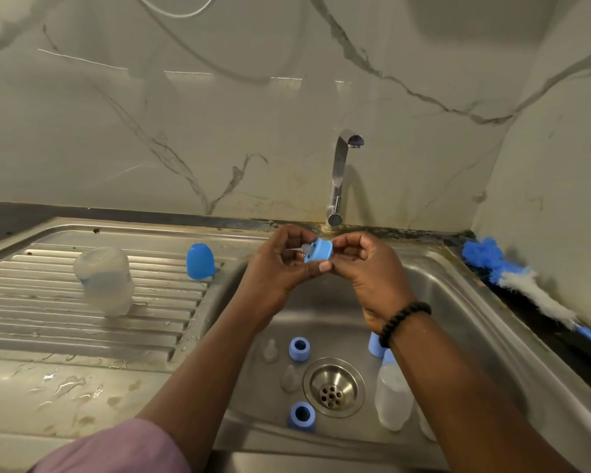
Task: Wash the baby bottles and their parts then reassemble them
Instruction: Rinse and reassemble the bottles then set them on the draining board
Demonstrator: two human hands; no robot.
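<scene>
I can read no brand, label or writing on any piece from my head view; the print on the bottle on the drainboard is a blue blur.

Both of my hands are raised over the sink basin, just in front of the tap. Between them I hold a blue collar ring with a clear teat seated in it. My left hand curls its fingers round the teat side, thumb under the ring; my right hand pinches the ring's other edge. The ring's axis lies roughly level, and the teat tip points to my left.

On the ribbed drainboard an upturned clear bottle stands mouth down, its long axis upright. Well apart from it, by the basin edge, a blue dome cap stands with the dome up.

In the basin, around the drain, two blue rings lie with their holes facing up, and two loose clear teats rest beside them. A second clear bottle lies under my right forearm, its long axis running away from me, next to another blue cap.

A blue and white bottle brush lies on the right counter, its head toward the corner.
</scene>
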